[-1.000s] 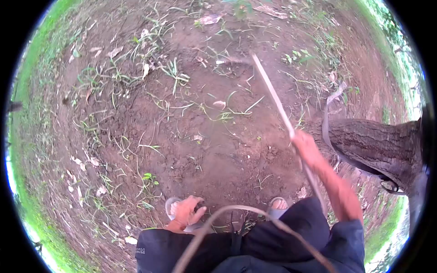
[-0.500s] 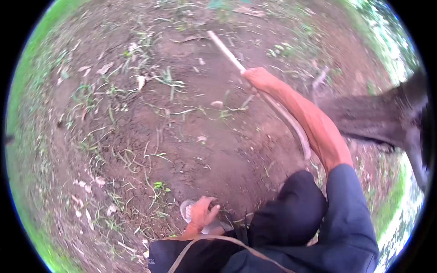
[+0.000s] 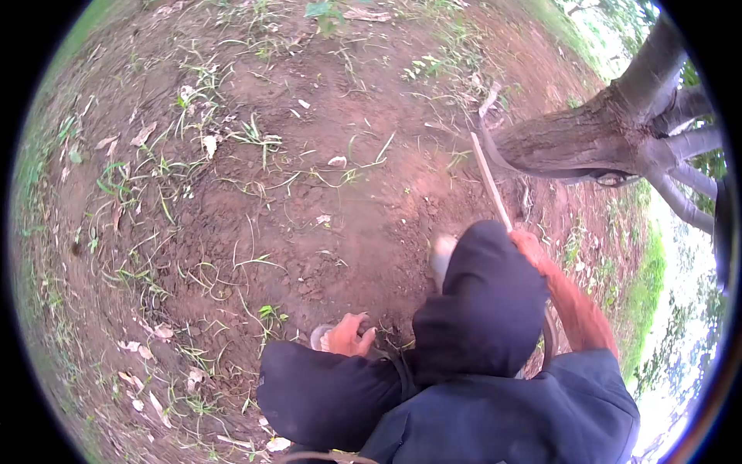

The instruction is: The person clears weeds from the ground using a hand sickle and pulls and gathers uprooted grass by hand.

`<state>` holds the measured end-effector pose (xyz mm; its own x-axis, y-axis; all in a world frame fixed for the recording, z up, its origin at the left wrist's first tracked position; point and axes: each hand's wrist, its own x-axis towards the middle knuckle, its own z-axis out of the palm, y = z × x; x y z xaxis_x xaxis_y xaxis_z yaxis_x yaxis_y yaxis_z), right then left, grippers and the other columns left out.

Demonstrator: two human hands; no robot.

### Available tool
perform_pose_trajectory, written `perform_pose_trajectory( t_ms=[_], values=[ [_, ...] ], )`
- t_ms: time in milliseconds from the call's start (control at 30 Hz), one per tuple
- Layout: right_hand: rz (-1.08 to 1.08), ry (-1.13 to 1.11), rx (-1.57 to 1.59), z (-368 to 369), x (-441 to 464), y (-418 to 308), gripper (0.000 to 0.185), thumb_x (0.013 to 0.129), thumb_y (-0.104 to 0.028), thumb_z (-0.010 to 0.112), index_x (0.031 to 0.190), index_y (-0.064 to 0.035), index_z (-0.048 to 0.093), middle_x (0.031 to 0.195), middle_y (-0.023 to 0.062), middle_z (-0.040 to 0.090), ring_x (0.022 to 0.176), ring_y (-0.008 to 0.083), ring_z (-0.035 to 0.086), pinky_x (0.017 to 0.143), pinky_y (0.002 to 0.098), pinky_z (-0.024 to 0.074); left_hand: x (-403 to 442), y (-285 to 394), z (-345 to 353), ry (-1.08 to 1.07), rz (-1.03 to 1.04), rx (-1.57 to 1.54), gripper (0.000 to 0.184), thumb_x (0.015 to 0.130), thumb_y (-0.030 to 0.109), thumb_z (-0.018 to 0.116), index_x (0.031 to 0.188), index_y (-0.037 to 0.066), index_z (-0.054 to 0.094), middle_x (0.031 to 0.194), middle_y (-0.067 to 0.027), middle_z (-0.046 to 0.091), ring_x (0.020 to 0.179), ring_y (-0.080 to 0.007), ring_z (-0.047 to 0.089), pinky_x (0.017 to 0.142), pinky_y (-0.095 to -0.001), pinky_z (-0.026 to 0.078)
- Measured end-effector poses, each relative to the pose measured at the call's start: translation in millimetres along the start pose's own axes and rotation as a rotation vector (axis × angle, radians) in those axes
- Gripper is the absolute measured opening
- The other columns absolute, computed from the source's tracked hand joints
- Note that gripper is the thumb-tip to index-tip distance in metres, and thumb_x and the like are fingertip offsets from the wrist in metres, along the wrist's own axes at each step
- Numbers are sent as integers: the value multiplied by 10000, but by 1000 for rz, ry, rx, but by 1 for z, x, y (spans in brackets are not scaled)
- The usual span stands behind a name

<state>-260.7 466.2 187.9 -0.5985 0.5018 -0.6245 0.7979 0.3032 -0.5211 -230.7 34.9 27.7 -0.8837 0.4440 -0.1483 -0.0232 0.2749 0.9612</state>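
The stick (image 3: 489,179) slants at right, the right hand's (image 3: 527,247) grip wrapped around it; swung carelessly, it could strike the close-by knee (image 3: 487,286) or tree trunk (image 3: 568,141). Whether the left hand (image 3: 352,336), near and lower left, holds anything I cannot tell. Outdoors: reddish soil (image 3: 379,259), scattered weeds (image 3: 259,138), foliage (image 3: 672,332) far right.

— First tally?
— One left hand (image 3: 348,336), one right hand (image 3: 529,249), two feet (image 3: 443,255), two trouser legs (image 3: 483,317).
— Second tally?
— One stick (image 3: 491,182), one tree trunk (image 3: 564,143), one strap (image 3: 506,165).
— Dry leaves (image 3: 144,134) on record?
— Several; exact number cannot be determined here.
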Motion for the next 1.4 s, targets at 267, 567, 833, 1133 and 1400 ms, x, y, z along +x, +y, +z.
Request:
perform_pose_trajectory(
  t_ms=[267,567,833,1133,1400],
  values=[
    [188,110,269,21,110,-49,254,969,-343,486,822,-137,507,602,-29,476,397,94,398,354,280,342,6,11,-3,-61,17,64,273,754,132,734,988,30,637,783,-94,582,657,-220,604,596,-322,479],
    [202,146,359,23,89,-43,236,956,-329,519,889,-105,550,593,-15,473,375,107,402,336,288,355,2,9,4,-6,-27,160,283,753,192,751,986,71,649,780,-105,597,661,-254,605,601,-356,484],
    [217,-93,694,-1,111,-17,239,952,-371,529,897,-139,546,601,-13,474,363,98,377,321,294,346,5,3,5,-57,-3,229,272,753,190,749,971,64,645,753,-94,579,628,-251,593,588,-354,475],
    [21,211,179,-25,214,-86,309,947,-339,539,870,-45,599,655,41,553,471,178,503,405,346,414,6,11,2,-76,-20,192,253,766,179,740,971,63,647,766,-100,595,630,-243,596,588,-344,480],
    [-43,184,-4,-2,130,-30,356,941,-336,513,882,-5,633,698,70,584,523,176,526,471,355,424,3,7,5,54,-28,190,265,754,150,735,978,38,647,777,-104,608,646,-229,620,586,-331,488]
  ],
)
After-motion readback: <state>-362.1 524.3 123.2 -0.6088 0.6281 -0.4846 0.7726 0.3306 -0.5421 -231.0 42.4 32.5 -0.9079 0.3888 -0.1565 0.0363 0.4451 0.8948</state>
